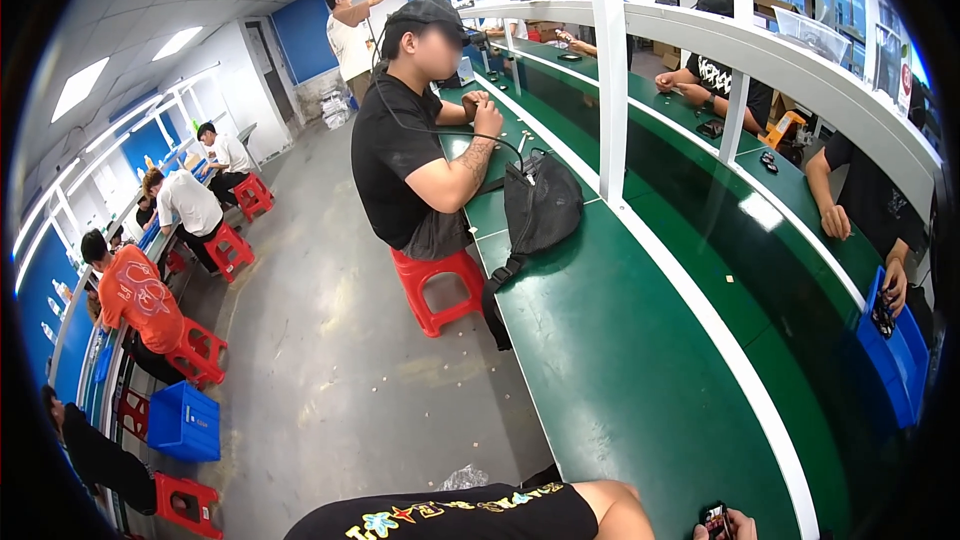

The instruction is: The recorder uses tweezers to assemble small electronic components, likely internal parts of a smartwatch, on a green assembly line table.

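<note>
At the lower edge, a small black device (716, 518) with shiny and reddish parts is held over the green bench. My right hand (741, 525) has its fingers closed round the right side of it. Only a sliver of my left hand (700, 532) shows, against the device's left side; most of that hand is cut off by the frame. My left arm (622, 514) comes out of a black sleeve (450, 515) with coloured print.
A black bag (541, 202) lies on the green bench (610, 340), its strap hanging over the edge. Beyond it a co-worker (400, 150) sits on a red stool (437, 290). White posts carry a shelf (780, 45). Across the bench, a person's hand reaches a blue bin (897, 360).
</note>
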`<state>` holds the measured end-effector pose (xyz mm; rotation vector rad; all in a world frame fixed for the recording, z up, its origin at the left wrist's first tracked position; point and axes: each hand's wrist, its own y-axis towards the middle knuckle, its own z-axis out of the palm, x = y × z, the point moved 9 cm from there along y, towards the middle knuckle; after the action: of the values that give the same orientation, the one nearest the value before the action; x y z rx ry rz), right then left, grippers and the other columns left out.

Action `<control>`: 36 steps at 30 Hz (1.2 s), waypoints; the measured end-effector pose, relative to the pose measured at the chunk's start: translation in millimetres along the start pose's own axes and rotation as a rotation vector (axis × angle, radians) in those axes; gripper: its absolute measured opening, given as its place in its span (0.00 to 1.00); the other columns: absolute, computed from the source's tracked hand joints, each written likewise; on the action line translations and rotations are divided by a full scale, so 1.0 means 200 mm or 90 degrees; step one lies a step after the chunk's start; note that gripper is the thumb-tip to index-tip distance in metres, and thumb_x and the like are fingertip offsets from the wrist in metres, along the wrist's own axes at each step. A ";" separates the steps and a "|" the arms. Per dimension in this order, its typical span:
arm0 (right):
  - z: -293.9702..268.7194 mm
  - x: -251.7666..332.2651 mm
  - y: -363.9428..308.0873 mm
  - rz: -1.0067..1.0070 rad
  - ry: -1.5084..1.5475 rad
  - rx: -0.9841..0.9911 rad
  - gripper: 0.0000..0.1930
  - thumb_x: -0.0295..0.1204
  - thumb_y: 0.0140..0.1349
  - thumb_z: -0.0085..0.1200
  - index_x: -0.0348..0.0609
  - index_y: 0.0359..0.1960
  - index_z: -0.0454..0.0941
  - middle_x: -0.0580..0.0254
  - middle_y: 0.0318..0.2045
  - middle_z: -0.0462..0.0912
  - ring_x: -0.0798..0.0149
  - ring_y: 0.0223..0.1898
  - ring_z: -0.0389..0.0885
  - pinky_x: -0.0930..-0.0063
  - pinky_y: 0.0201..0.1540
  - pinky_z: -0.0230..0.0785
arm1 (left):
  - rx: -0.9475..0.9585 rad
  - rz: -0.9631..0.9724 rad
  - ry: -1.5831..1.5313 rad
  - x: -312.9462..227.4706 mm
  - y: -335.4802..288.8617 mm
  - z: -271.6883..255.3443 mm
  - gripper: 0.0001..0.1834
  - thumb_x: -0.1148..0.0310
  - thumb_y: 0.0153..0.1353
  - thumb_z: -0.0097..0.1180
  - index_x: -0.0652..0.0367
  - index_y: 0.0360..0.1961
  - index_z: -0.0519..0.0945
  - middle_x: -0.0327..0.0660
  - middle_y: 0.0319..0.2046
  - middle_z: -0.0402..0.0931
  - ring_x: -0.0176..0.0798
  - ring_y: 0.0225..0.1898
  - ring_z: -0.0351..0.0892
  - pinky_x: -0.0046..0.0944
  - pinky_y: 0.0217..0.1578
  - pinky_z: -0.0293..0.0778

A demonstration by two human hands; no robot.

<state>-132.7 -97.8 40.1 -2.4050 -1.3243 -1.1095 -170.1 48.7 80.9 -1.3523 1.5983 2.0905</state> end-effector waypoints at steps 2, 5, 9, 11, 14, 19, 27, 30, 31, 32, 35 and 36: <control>0.01 0.00 0.00 -0.001 0.014 0.004 0.18 0.28 0.67 0.77 0.33 0.55 0.87 0.51 0.40 0.89 0.62 0.37 0.87 0.66 0.42 0.84 | -0.002 0.000 0.000 -0.01 -0.01 -0.01 0.20 0.60 0.84 0.60 0.69 0.60 0.84 0.55 0.46 0.88 0.46 0.46 0.88 0.39 0.48 0.82; 0.01 0.00 0.00 0.014 0.022 0.009 0.18 0.27 0.68 0.77 0.32 0.55 0.87 0.51 0.40 0.89 0.63 0.38 0.88 0.67 0.43 0.84 | -0.006 0.002 -0.003 -0.01 0.00 0.00 0.20 0.61 0.84 0.60 0.69 0.60 0.84 0.55 0.46 0.88 0.46 0.46 0.88 0.39 0.48 0.82; 0.02 0.01 0.00 0.026 0.014 0.013 0.18 0.27 0.67 0.77 0.32 0.55 0.87 0.51 0.41 0.89 0.62 0.38 0.88 0.67 0.44 0.84 | -0.012 0.010 -0.005 -0.02 0.01 0.00 0.19 0.61 0.84 0.60 0.69 0.60 0.84 0.55 0.46 0.88 0.46 0.46 0.88 0.39 0.48 0.82; 0.01 0.03 0.01 0.000 -0.005 -0.001 0.18 0.26 0.66 0.78 0.33 0.54 0.87 0.50 0.41 0.89 0.61 0.38 0.88 0.67 0.44 0.85 | -0.015 0.012 -0.004 -0.03 0.01 -0.01 0.19 0.61 0.84 0.60 0.69 0.60 0.84 0.55 0.46 0.88 0.46 0.46 0.88 0.39 0.48 0.82; 0.01 0.02 0.00 0.001 0.006 -0.010 0.18 0.25 0.65 0.78 0.33 0.54 0.88 0.50 0.41 0.89 0.60 0.38 0.88 0.66 0.43 0.85 | -0.017 0.010 -0.003 -0.04 0.02 -0.01 0.19 0.61 0.84 0.60 0.69 0.59 0.84 0.55 0.46 0.88 0.45 0.46 0.88 0.39 0.47 0.82; 0.00 0.02 0.00 -0.009 0.019 -0.007 0.18 0.25 0.65 0.78 0.34 0.53 0.87 0.51 0.39 0.87 0.60 0.37 0.88 0.66 0.43 0.85 | -0.019 0.012 -0.004 -0.05 0.03 -0.02 0.19 0.61 0.84 0.60 0.69 0.59 0.84 0.55 0.45 0.88 0.45 0.45 0.88 0.39 0.47 0.82; 0.00 0.03 0.02 -0.045 0.030 -0.023 0.19 0.27 0.61 0.80 0.36 0.51 0.88 0.55 0.37 0.86 0.58 0.35 0.87 0.65 0.39 0.81 | 0.021 0.032 -0.008 -0.06 0.12 -0.05 0.19 0.61 0.84 0.60 0.69 0.59 0.84 0.54 0.45 0.88 0.45 0.45 0.88 0.38 0.47 0.82; -0.03 0.04 -0.01 -0.010 0.038 -0.054 0.18 0.27 0.60 0.80 0.37 0.50 0.89 0.57 0.36 0.85 0.62 0.34 0.87 0.67 0.38 0.81 | 0.102 0.063 -0.042 -0.04 0.23 0.01 0.19 0.61 0.83 0.61 0.69 0.58 0.85 0.54 0.45 0.88 0.45 0.45 0.88 0.38 0.46 0.82; 0.00 0.04 0.00 0.005 0.048 -0.042 0.18 0.27 0.60 0.79 0.37 0.50 0.89 0.57 0.35 0.85 0.63 0.34 0.87 0.68 0.38 0.81 | 0.123 0.072 -0.048 -0.04 0.26 0.01 0.19 0.61 0.83 0.61 0.69 0.58 0.85 0.54 0.45 0.88 0.45 0.45 0.88 0.38 0.46 0.82; 0.02 0.04 0.00 0.023 0.058 -0.032 0.18 0.28 0.60 0.79 0.38 0.50 0.89 0.58 0.35 0.85 0.64 0.34 0.87 0.69 0.39 0.81 | 0.145 0.081 -0.056 -0.04 0.29 0.02 0.18 0.61 0.83 0.61 0.69 0.58 0.85 0.54 0.45 0.88 0.45 0.45 0.88 0.38 0.46 0.82; 0.03 0.03 0.00 0.022 0.073 -0.042 0.18 0.28 0.60 0.78 0.39 0.50 0.88 0.59 0.35 0.85 0.65 0.35 0.87 0.71 0.39 0.81 | 0.217 0.110 -0.083 -0.03 0.39 0.03 0.18 0.61 0.83 0.61 0.69 0.58 0.85 0.54 0.45 0.88 0.45 0.45 0.88 0.38 0.46 0.82; 0.02 0.02 -0.01 0.034 0.090 -0.065 0.18 0.29 0.59 0.78 0.39 0.50 0.88 0.59 0.35 0.84 0.65 0.34 0.87 0.71 0.39 0.81 | 0.241 0.117 -0.101 -0.02 0.43 0.04 0.18 0.61 0.83 0.61 0.69 0.58 0.85 0.54 0.45 0.88 0.44 0.45 0.88 0.38 0.46 0.82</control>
<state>-131.8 -92.5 39.8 -2.3655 -1.1794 -1.3362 -225.3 22.8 141.7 -0.9242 1.9824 1.8040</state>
